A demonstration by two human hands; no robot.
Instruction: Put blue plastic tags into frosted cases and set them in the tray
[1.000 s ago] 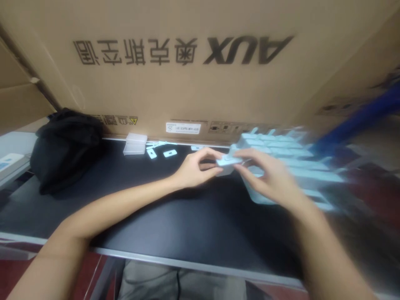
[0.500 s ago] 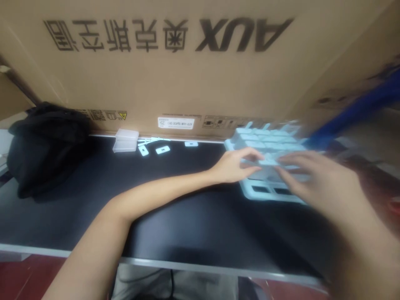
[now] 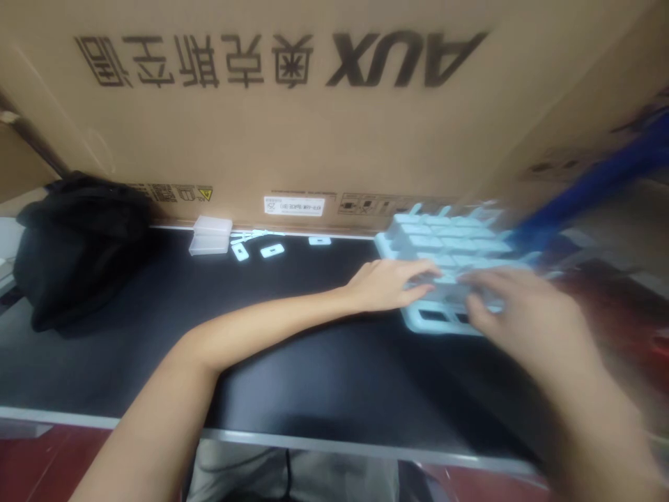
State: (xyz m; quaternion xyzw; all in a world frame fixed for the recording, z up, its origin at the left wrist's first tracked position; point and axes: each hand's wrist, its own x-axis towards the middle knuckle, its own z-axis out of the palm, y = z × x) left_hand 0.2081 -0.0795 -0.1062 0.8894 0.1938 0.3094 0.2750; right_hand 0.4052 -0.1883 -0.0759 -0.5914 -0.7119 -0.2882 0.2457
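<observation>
A pale blue-white plastic tray (image 3: 412, 322) with rows of small white pieces lies on the black table (image 3: 293, 376) at the right. My left hand (image 3: 384, 284) rests at the tray's left edge, fingers stretched toward the rows. My right hand (image 3: 515, 317) hovers over the tray's near rows, fingers curled down onto the pieces and smeared by motion. What, if anything, sits under either hand's fingertips is hidden.
A big cardboard box (image 3: 324, 111) stands as a wall along the table's back. A black bag (image 3: 78, 244) sits at the left. A small clear box (image 3: 210, 233) and several little white pieces (image 3: 272, 249) lie near the back edge. A blurred blue bar (image 3: 590, 185) crosses the right.
Both hands held one small white piece in front of the tray a second ago. They have since moved right onto the tray, and my right hand has slid slightly nearer along it.
</observation>
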